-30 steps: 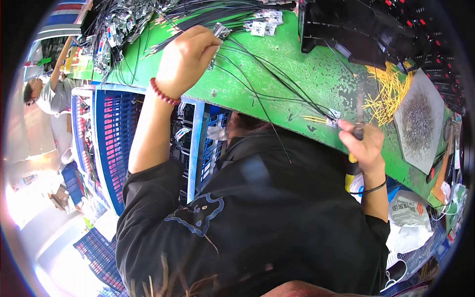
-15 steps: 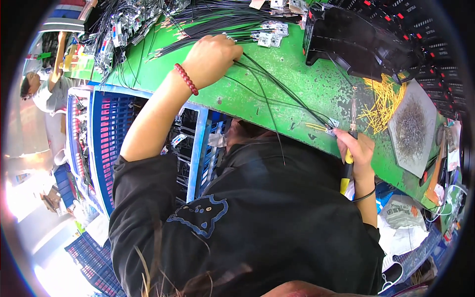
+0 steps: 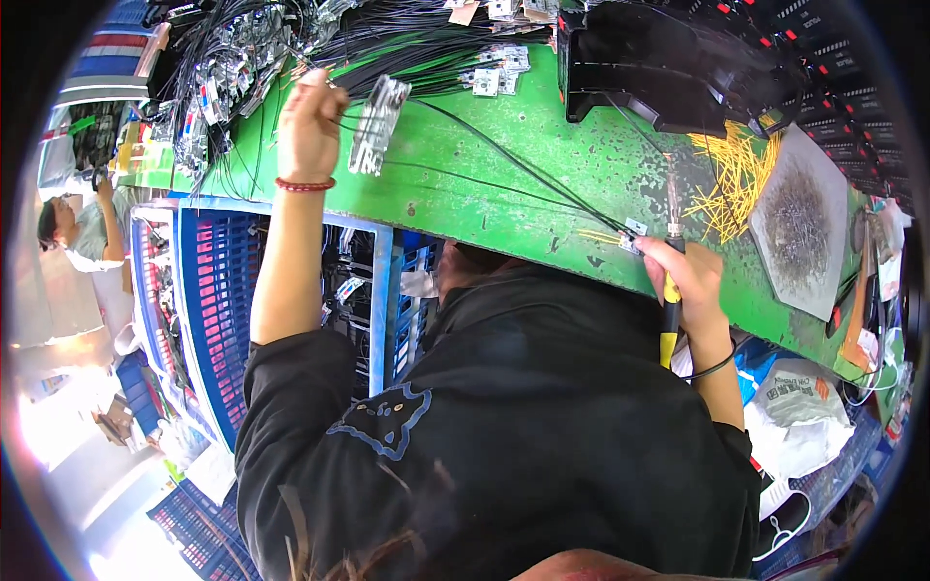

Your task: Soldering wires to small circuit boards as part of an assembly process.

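Note:
My left hand is raised over the left part of the green bench, fingers closed on black cables. A blurred, silvery flat piece hangs beside those fingers among the cables. From there the cables stretch right to a small circuit board near the bench's front edge. My right hand grips a soldering iron with a yellow and black handle, its tip end pointing away from me. The thumb and forefinger of this hand also touch the small board, where several thin yellow wires stick out leftward.
Loose yellow wires lie right of the iron, by a grey plate with dark residue. A black bin stands behind. Bundled black cables with small boards cover the bench's far left. Blue crates stand below left.
My left hand has moved left, drawing the cables with it, and the silvery piece now shows. My right hand keeps the iron at the small board. The view has shifted slightly.

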`<state>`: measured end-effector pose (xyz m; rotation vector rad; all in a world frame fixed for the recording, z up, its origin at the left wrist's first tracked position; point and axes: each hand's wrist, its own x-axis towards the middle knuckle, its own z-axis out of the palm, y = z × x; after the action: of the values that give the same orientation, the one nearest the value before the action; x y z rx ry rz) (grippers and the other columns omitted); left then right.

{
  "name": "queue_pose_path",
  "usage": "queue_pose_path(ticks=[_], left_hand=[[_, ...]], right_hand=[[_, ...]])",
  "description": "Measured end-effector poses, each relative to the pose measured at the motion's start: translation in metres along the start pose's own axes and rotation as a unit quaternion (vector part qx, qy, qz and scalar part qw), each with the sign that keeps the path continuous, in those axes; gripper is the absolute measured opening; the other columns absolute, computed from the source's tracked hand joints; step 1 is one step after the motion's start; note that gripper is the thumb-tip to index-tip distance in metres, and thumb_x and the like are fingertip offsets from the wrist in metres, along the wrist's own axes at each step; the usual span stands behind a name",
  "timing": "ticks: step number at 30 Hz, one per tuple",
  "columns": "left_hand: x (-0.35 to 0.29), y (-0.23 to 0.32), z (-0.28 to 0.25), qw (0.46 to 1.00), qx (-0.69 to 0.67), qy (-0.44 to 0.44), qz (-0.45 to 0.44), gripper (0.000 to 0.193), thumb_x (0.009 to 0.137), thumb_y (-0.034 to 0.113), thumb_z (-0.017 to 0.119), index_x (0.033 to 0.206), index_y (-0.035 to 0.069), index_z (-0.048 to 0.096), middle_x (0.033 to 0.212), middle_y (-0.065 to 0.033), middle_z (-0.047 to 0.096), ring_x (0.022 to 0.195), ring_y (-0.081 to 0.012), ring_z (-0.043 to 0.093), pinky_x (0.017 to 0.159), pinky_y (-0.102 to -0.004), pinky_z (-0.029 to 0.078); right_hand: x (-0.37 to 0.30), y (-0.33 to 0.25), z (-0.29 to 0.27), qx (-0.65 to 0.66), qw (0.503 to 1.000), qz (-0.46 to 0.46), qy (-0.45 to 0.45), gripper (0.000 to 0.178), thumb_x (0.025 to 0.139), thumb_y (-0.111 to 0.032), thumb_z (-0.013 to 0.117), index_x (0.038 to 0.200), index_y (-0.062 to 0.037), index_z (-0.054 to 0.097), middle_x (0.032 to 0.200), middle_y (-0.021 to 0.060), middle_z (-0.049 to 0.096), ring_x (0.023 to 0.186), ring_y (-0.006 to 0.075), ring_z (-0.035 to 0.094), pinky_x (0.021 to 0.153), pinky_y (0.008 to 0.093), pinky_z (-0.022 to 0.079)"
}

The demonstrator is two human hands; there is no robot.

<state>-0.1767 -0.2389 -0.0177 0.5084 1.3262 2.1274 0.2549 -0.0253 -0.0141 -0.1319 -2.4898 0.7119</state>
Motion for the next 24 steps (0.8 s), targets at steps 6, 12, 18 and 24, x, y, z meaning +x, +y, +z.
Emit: queue_pose_path(ticks=[6, 12, 18, 24], left_hand=[[0.004, 0.075, 0.018, 0.995, -0.064, -0.038, 0.071, 0.032, 0.101, 0.014, 0.048, 0.13, 0.002, 0.044, 0.08, -0.0047, 0.054, 0.078, -0.0166, 0.053, 0.081, -0.0343, 0.049], [-0.038, 0.061, 0.14, 0.893, 0.403, -0.023, 0.198, 0.021, 0.099, 0.011, 0.046, 0.103, 0.003, 0.065, 0.07, -0.0002, 0.057, 0.056, -0.0145, 0.046, 0.056, -0.0277, 0.042], [-0.095, -0.029, 0.216, 0.727, 0.551, -0.375, 0.164, 0.011, 0.084, 0.008, 0.065, 0.095, 0.007, 0.066, 0.083, -0.0106, 0.066, 0.074, -0.0308, 0.064, 0.064, -0.0376, 0.052], [-0.103, -0.049, 0.231, 0.681, 0.588, -0.405, 0.16, 0.01, 0.082, 0.01, 0.066, 0.092, 0.009, 0.066, 0.08, -0.0085, 0.063, 0.072, -0.0304, 0.063, 0.061, -0.0391, 0.05]], right_hand=[[0.005, 0.001, 0.0, -0.023, 1.0, -0.014, 0.01, 0.038, 0.07, 0.004, 0.071, 0.104, -0.0108, 0.067, 0.06, 0.0, 0.056, 0.048, 0.0165, 0.053, 0.045, 0.0301, 0.038], [-0.005, 0.009, 0.001, -0.033, 0.999, -0.014, -0.027, 0.037, 0.072, 0.007, 0.071, 0.105, -0.0089, 0.066, 0.072, 0.0051, 0.066, 0.054, 0.0185, 0.058, 0.049, 0.0296, 0.044], [-0.024, 0.016, 0.0, 0.125, 0.983, 0.037, 0.133, 0.024, 0.09, 0.004, 0.059, 0.112, -0.0038, 0.052, 0.089, 0.0201, 0.071, 0.074, 0.021, 0.069, 0.062, 0.0298, 0.054], [-0.01, -0.01, -0.005, 0.298, 0.909, 0.207, 0.206, 0.039, 0.083, -0.005, 0.073, 0.117, -0.0051, 0.053, 0.096, 0.0098, 0.071, 0.073, 0.0074, 0.061, 0.062, 0.0208, 0.043]])
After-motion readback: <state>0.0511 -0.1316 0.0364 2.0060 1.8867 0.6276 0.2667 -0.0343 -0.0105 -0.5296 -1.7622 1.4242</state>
